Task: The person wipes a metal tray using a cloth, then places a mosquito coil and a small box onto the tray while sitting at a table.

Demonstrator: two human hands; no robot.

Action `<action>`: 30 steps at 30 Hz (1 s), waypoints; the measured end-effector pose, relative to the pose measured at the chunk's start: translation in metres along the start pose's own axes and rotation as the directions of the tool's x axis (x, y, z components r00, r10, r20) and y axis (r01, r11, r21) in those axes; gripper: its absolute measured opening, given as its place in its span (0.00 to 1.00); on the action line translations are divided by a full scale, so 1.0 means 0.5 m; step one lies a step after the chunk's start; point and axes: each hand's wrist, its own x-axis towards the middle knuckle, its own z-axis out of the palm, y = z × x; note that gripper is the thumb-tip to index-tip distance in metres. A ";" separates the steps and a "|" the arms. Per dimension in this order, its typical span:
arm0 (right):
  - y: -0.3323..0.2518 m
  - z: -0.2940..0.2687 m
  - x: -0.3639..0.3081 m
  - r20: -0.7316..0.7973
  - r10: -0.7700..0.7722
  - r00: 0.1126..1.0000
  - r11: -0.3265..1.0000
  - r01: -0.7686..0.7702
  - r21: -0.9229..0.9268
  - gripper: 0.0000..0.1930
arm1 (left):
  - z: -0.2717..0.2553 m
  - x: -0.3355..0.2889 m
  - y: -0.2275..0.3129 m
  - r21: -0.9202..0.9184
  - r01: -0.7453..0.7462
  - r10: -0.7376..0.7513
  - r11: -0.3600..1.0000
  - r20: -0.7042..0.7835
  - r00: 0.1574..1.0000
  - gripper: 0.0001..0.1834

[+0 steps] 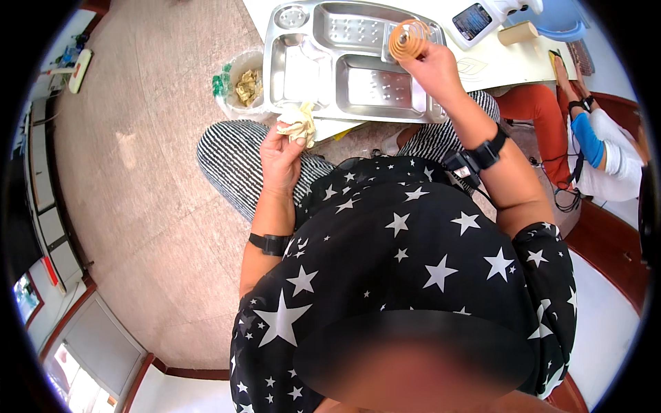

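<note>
In my right hand (435, 69) is an orange-brown spiral coil (407, 40), pinched at its near edge. It is above the right side of a stainless steel compartment tray (329, 69), and something clear and squarish shows partly behind it. My left hand (281, 160) grips a crumpled pale yellow sheet (299, 124), either paper or cloth; I cannot tell which. That sheet is at the tray's near left corner, above my lap. The tray lies on the white table (471, 77) at its near edge, its compartments shiny and dimpled.
Left of the tray stands a bin (241, 69) with a clear liner and crumpled yellowish paper inside. At the table's far right are a white bottle (475, 24), a tan cylinder (518, 34) and a blue basin (561, 20). A co-worker's hands (563, 72) hold a yellow-and-dark pad there.
</note>
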 end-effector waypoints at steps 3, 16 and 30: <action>0.007 0.041 0.050 -0.160 -0.016 0.987 1.000 0.016 0.005 0.14 | -0.008 0.011 -0.003 0.019 -0.015 0.015 1.000 0.014 1.000 0.19; -0.015 0.134 0.102 -0.294 0.258 0.920 0.914 -0.332 -0.234 0.10 | -0.008 0.006 -0.002 0.054 0.002 -0.004 0.999 0.035 0.999 0.22; -0.043 0.161 0.119 -0.248 0.366 0.897 0.889 -0.416 -0.192 0.12 | 0.000 0.008 -0.003 0.032 -0.011 0.010 0.999 0.030 1.000 0.22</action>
